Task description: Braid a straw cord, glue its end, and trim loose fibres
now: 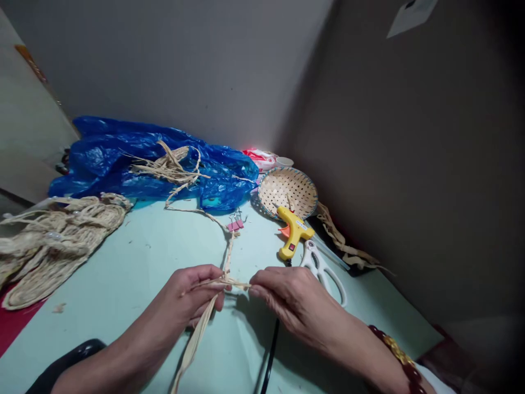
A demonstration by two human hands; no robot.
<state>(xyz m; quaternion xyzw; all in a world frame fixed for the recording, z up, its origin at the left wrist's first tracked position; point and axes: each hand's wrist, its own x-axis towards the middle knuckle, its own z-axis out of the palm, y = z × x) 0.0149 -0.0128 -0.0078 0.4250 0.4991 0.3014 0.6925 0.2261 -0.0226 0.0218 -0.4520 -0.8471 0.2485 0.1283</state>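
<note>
A braid of pale dried straw-like strands (229,253) runs from a pink binder clip (235,225) down to my hands. My left hand (192,293) pinches the braid's lower end, its fingers closed round the crossing strands. To the right, my right hand (293,293) grips the tip of one strand, drawn out sideways between the two hands. A wider flat strand (197,334) hangs from my left hand toward the near edge. What lies inside my left hand's fingers is partly hidden.
Beyond my right hand are a yellow glue gun (294,232), white-handled scissors (324,268) and a woven basket (283,189). A blue plastic bag (110,158) bears a bundle of loose strands (172,164). Woven straw slippers (61,246) lie left. A black cable (270,350) crosses the table.
</note>
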